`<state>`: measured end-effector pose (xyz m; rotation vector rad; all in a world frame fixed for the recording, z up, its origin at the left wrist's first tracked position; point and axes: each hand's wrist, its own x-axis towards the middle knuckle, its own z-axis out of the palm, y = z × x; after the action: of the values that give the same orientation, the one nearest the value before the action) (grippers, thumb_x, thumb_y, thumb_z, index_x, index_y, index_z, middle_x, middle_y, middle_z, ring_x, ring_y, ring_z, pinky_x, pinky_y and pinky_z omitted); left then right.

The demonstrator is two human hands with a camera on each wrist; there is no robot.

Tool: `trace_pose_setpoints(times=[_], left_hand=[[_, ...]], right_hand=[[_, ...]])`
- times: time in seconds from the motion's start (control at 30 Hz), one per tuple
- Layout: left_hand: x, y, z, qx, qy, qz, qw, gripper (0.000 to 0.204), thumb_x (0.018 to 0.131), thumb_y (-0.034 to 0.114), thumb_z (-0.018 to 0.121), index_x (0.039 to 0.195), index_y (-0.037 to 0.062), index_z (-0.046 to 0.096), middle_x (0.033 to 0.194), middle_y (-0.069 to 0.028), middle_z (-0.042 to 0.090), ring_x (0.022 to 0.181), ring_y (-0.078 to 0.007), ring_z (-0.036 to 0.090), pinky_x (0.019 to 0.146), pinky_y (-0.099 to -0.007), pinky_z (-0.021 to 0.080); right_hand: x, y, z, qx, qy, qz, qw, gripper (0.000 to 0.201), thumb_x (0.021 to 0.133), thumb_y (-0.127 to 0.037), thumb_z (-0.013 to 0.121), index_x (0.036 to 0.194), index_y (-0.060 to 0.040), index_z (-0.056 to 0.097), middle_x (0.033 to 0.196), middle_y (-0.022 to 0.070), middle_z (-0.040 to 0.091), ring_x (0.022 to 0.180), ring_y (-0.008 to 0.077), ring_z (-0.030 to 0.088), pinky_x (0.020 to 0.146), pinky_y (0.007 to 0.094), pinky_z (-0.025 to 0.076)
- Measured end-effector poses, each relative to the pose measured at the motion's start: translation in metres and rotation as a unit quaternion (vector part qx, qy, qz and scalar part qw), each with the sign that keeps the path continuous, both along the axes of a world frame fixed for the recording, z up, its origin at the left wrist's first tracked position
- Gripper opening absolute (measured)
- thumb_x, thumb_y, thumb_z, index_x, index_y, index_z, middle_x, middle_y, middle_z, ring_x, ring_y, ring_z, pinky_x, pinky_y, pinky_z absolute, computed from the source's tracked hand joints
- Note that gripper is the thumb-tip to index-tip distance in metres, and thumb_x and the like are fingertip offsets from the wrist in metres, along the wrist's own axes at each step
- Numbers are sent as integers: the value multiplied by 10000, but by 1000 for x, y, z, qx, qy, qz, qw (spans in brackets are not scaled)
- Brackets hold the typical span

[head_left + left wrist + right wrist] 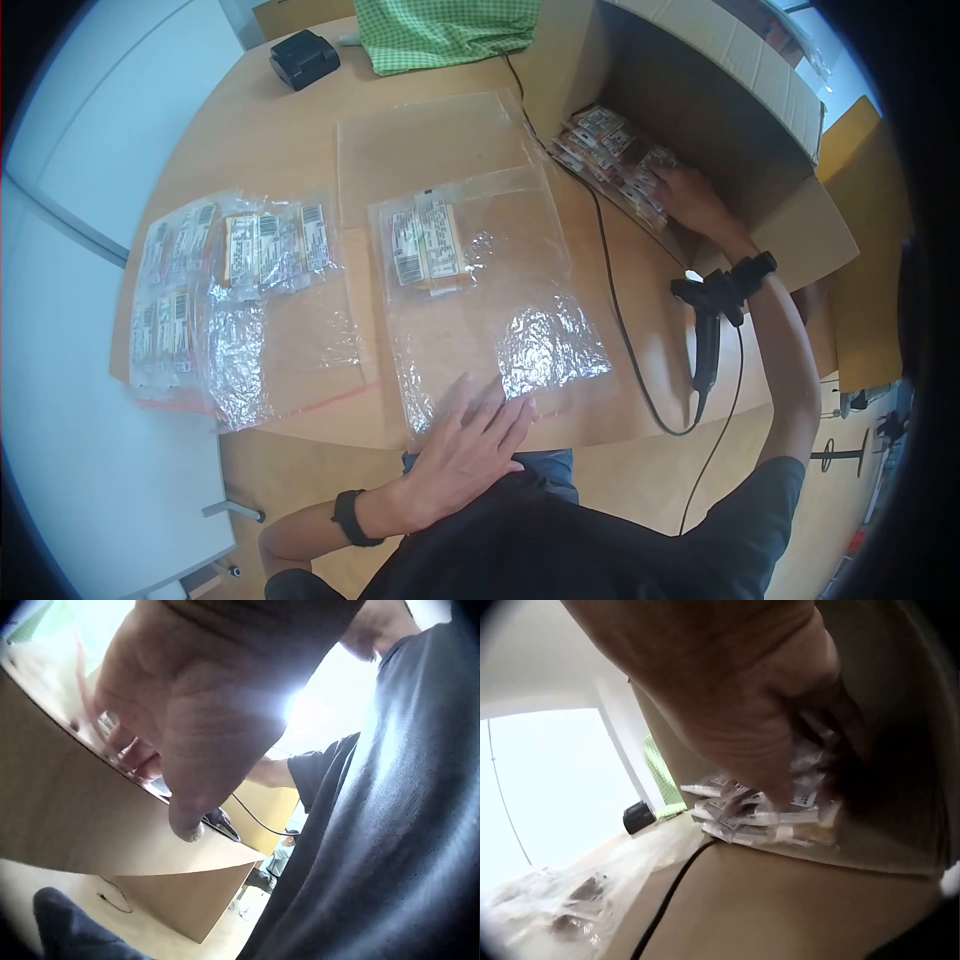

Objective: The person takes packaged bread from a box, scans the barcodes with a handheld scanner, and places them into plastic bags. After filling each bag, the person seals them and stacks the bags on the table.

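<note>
My right hand (690, 200) reaches into a cardboard box (730, 110) lying with its opening toward me. Its thumb and fingers grip a small clear labelled packet (808, 761) on top of a pile of similar packets (757, 825). The fingertips are partly in shadow. My left hand (465, 455) lies flat at the table's front edge, straight fingers over the near end of a large clear plastic bag (480, 320). Inside that bag is a labelled packet (425, 245) near its upper left.
Left of it lie clear bags (285, 340) with several labelled packets. A black handheld scanner (708, 340) stands near the box, its cable (610, 270) crossing the table (640, 330). Behind are a black device (304, 60) and green checked cloth (440, 35).
</note>
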<state>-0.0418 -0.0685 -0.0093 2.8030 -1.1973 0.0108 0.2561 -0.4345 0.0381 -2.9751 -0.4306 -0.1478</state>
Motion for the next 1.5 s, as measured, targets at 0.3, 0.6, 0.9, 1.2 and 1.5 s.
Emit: trace_pose_setpoints(times=[0.3,0.6,0.9,1.2,1.5], left_hand=[[24,3,62,-534,497,46,682,690,1041,429,612,1514,-26,401,1454,-187,552,1359,-283,557,1152,-429,459],[135,-44,63,-634,563,89,523,389,1089,169,564,1427,-13,506,1307,-81,656,1157,-124,630,1042,-334,508],[164,-51,48,-575,518,72,629,335,1099,211,556,1343,-17,579,1174,-51,688,1080,-89,624,959,-298,520],[157,-43,37,-511,436,66,738,373,1084,267,564,1281,-48,590,1041,-68,679,947,-102,610,843,-298,516],[143,-48,51,-449,489,58,745,374,1095,263,575,1318,-35,544,1101,-14,600,1001,-56,527,870,-261,471]], right_hand=[[-118,49,51,124,-280,96,947,371,890,69,565,1234,23,697,1238,243,702,1164,435,672,1005,478,544],[-267,63,29,176,-168,0,970,632,814,-138,824,1387,19,608,1450,213,577,1336,397,557,1115,467,457],[-225,-8,-24,468,109,-247,842,377,905,-147,742,1205,42,612,918,133,722,720,193,674,682,344,558],[-243,59,10,384,28,-38,922,887,816,33,751,1585,-23,312,1256,248,674,1094,403,711,915,423,574],[-254,50,-6,330,-49,-1,943,921,810,85,712,1609,-31,270,1394,241,592,1223,359,656,1040,413,523]])
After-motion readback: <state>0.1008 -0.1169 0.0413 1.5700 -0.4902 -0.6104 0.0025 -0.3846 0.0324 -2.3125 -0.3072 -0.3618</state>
